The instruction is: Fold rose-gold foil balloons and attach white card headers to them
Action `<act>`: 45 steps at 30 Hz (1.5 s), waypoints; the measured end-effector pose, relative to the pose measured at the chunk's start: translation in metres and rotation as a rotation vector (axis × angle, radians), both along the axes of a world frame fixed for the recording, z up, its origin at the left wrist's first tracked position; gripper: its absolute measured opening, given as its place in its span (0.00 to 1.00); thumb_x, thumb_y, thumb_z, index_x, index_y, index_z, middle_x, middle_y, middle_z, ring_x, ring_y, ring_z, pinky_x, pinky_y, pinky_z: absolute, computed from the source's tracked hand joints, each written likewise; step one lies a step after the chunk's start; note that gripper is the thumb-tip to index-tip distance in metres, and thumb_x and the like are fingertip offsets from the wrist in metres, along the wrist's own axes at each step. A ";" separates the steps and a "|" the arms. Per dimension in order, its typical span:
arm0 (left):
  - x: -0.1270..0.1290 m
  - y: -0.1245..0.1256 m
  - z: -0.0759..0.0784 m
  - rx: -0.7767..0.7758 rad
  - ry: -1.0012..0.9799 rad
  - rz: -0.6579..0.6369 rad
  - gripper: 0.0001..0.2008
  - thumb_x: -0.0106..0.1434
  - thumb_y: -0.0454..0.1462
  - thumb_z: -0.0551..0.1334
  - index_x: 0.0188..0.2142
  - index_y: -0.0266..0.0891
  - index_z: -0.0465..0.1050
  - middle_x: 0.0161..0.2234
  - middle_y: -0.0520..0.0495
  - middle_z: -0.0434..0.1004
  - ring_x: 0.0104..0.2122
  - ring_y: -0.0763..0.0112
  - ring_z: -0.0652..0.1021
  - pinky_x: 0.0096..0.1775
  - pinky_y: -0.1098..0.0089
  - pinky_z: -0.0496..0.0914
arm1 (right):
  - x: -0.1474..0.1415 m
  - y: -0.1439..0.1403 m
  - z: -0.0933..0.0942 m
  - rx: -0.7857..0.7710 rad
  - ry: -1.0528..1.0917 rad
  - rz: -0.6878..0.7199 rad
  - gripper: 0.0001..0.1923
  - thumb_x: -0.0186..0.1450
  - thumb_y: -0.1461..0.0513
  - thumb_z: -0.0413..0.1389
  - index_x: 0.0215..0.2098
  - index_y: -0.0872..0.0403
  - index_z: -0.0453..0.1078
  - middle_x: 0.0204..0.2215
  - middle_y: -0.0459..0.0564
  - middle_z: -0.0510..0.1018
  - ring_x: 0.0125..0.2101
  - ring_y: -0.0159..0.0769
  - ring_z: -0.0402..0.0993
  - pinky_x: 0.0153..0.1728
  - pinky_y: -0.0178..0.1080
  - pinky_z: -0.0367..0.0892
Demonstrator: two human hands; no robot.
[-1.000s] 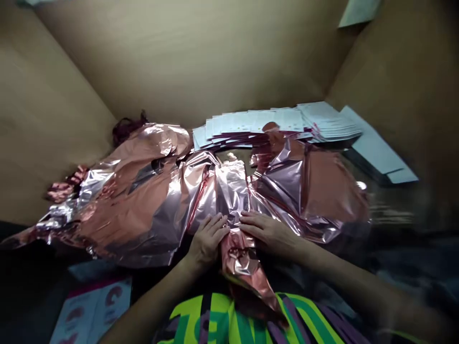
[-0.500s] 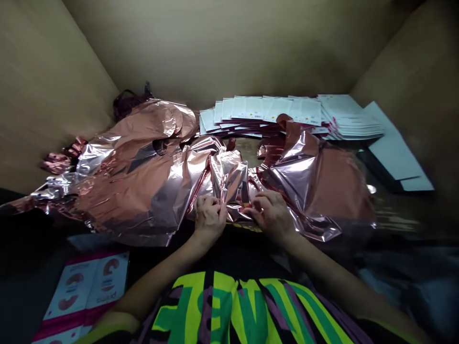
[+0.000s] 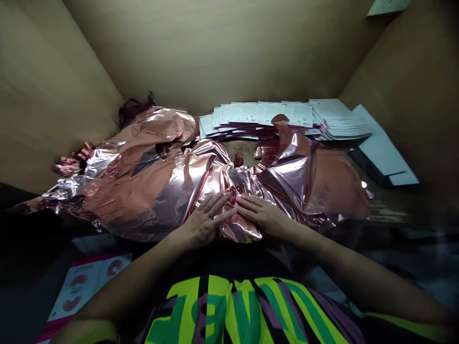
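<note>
Printed cards (image 3: 82, 289): low and far left of the hands, at the tabletop's near edge.
Loose foil balloons (image 3: 139, 181): heaped left of the left hand, another spread right of the right hand.
Left hand (image 3: 204, 222): open, fingers flat on the folded foil balloon (image 3: 238, 210).
Folded foil balloon: between and under both hands.
Right hand (image 3: 265, 217): open, palm down, pressing its right edge.
Card packs (image 3: 287, 117): fanned row beyond the hands.
Risk: the slick foil could spring open or slide if pressure lifts unevenly.
</note>
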State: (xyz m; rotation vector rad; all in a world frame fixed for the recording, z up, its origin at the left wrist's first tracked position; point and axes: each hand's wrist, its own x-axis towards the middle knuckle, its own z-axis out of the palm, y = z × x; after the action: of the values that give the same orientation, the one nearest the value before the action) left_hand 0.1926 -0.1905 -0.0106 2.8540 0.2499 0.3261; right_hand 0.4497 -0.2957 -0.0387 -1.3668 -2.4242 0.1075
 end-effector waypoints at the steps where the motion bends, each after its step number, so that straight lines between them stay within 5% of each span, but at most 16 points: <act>1: 0.005 0.006 -0.001 0.002 0.020 -0.044 0.33 0.61 0.32 0.62 0.65 0.41 0.58 0.68 0.36 0.53 0.68 0.52 0.52 0.66 0.46 0.48 | 0.001 0.000 0.004 0.001 0.018 -0.006 0.30 0.64 0.63 0.53 0.64 0.59 0.62 0.63 0.61 0.64 0.63 0.48 0.59 0.62 0.54 0.59; 4: 0.022 0.023 -0.001 -0.188 -0.015 -0.115 0.25 0.62 0.32 0.59 0.59 0.36 0.66 0.61 0.35 0.66 0.63 0.56 0.65 0.63 0.52 0.58 | 0.011 0.007 0.018 -0.034 0.080 -0.032 0.25 0.64 0.63 0.52 0.59 0.56 0.69 0.60 0.56 0.70 0.57 0.46 0.67 0.58 0.51 0.64; 9: 0.044 0.039 0.013 -0.516 -0.017 0.018 0.17 0.62 0.38 0.62 0.51 0.41 0.74 0.47 0.44 0.79 0.47 0.62 0.78 0.51 0.65 0.71 | 0.026 0.024 0.025 -0.155 0.280 -0.243 0.14 0.66 0.60 0.52 0.43 0.52 0.79 0.43 0.53 0.80 0.46 0.42 0.73 0.48 0.44 0.70; 12: 0.065 0.046 0.015 -0.643 -0.018 0.289 0.11 0.65 0.37 0.58 0.45 0.42 0.76 0.42 0.48 0.81 0.43 0.66 0.79 0.47 0.69 0.72 | 0.027 0.034 0.021 -0.248 0.464 -0.397 0.15 0.67 0.56 0.51 0.41 0.53 0.78 0.39 0.53 0.80 0.42 0.42 0.76 0.44 0.41 0.70; 15: 0.091 0.055 0.011 -0.611 -0.061 0.635 0.11 0.68 0.40 0.55 0.42 0.40 0.75 0.40 0.45 0.80 0.41 0.64 0.79 0.46 0.66 0.71 | 0.026 0.048 0.016 -0.319 0.579 -0.598 0.18 0.68 0.52 0.50 0.42 0.56 0.75 0.36 0.53 0.81 0.37 0.41 0.77 0.38 0.40 0.70; 18: 0.110 0.062 0.006 -0.565 -0.005 0.778 0.12 0.68 0.42 0.55 0.40 0.38 0.73 0.36 0.43 0.79 0.38 0.62 0.78 0.44 0.64 0.71 | 0.025 0.062 0.018 -0.332 0.502 -0.785 0.18 0.67 0.51 0.51 0.39 0.57 0.73 0.32 0.54 0.80 0.33 0.41 0.76 0.35 0.39 0.69; 21: 0.118 0.063 0.003 -0.527 0.045 0.876 0.13 0.68 0.42 0.53 0.44 0.37 0.70 0.35 0.40 0.78 0.37 0.60 0.78 0.43 0.63 0.70 | 0.020 0.074 0.026 -0.255 0.414 -0.870 0.19 0.65 0.55 0.54 0.50 0.59 0.70 0.37 0.59 0.80 0.38 0.46 0.76 0.40 0.43 0.69; 24: 0.119 0.061 0.002 -0.502 0.068 0.886 0.13 0.68 0.41 0.53 0.47 0.36 0.67 0.38 0.38 0.78 0.38 0.58 0.79 0.42 0.62 0.70 | 0.008 0.086 0.032 -0.058 0.223 -0.835 0.27 0.68 0.59 0.49 0.63 0.60 0.61 0.57 0.66 0.70 0.56 0.53 0.66 0.56 0.52 0.61; 27: 0.115 0.060 0.003 -0.525 0.084 0.867 0.14 0.68 0.39 0.54 0.50 0.35 0.65 0.38 0.37 0.78 0.36 0.58 0.79 0.40 0.62 0.71 | -0.005 0.097 0.027 -0.183 0.059 -0.643 0.27 0.72 0.56 0.41 0.67 0.55 0.57 0.68 0.58 0.56 0.68 0.55 0.46 0.64 0.58 0.47; 31: 0.098 0.061 0.014 -0.561 0.075 0.878 0.20 0.65 0.37 0.57 0.56 0.35 0.61 0.41 0.38 0.78 0.38 0.60 0.80 0.44 0.63 0.72 | -0.007 0.106 0.013 -0.276 -0.023 -0.584 0.30 0.72 0.53 0.40 0.70 0.52 0.50 0.70 0.57 0.47 0.70 0.56 0.36 0.66 0.60 0.40; 37: 0.096 0.056 0.028 -1.130 0.157 0.882 0.19 0.65 0.49 0.61 0.44 0.34 0.70 0.29 0.41 0.78 0.26 0.62 0.80 0.31 0.62 0.77 | 0.001 0.109 0.008 -0.322 0.026 -0.592 0.33 0.71 0.53 0.40 0.71 0.57 0.49 0.71 0.59 0.44 0.70 0.54 0.32 0.67 0.57 0.38; 42: 0.123 0.057 0.026 -1.147 0.048 0.820 0.18 0.66 0.47 0.59 0.45 0.32 0.68 0.31 0.41 0.78 0.26 0.64 0.79 0.30 0.64 0.77 | 0.009 0.110 0.014 -0.304 0.122 -0.513 0.31 0.73 0.56 0.37 0.69 0.64 0.52 0.69 0.63 0.51 0.70 0.48 0.39 0.67 0.54 0.40; 45: 0.125 0.056 0.033 -1.030 -0.106 0.761 0.14 0.67 0.41 0.59 0.49 0.38 0.67 0.39 0.44 0.77 0.33 0.68 0.79 0.36 0.67 0.76 | 0.030 0.105 0.034 -0.179 0.252 -0.546 0.34 0.70 0.50 0.46 0.68 0.62 0.54 0.68 0.63 0.52 0.70 0.50 0.40 0.67 0.55 0.41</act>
State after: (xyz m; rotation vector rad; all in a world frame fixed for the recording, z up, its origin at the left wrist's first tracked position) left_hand 0.3174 -0.1345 0.0220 1.6359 1.1047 0.3391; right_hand 0.4795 -0.1908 -0.0044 -1.9145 -1.8033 0.3380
